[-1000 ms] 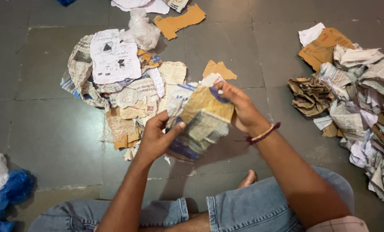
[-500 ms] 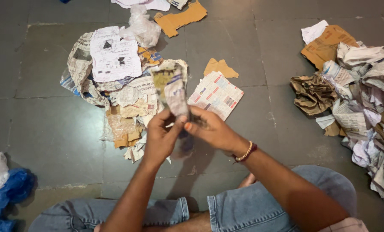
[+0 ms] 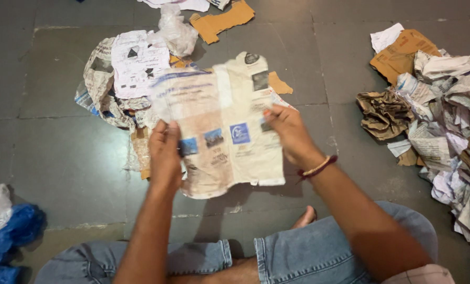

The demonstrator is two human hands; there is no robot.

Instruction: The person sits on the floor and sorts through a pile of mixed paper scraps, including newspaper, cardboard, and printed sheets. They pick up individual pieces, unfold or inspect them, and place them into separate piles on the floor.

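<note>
Grey tiled floor [image 3: 45, 158], littered: crumpled paper heap [image 3: 445, 137] along the right edge, flatter newspaper pile [image 3: 124, 79] toward the far middle, blue and white plastic bags [image 3: 6, 226] at the near left corner. Above the floor's middle, a stained printed paper sheet [image 3: 221, 123], spread flat, face up for viewing. Left hand [image 3: 165, 155] pinching its left edge; right hand [image 3: 290, 134] pinching the right edge, grip closed, pulling the sheet taut.

I see bare floor [image 3: 51, 158] open at left and between the middle paper heap [image 3: 124, 79] and the crumpled pile [image 3: 445, 142] along the right edge.
</note>
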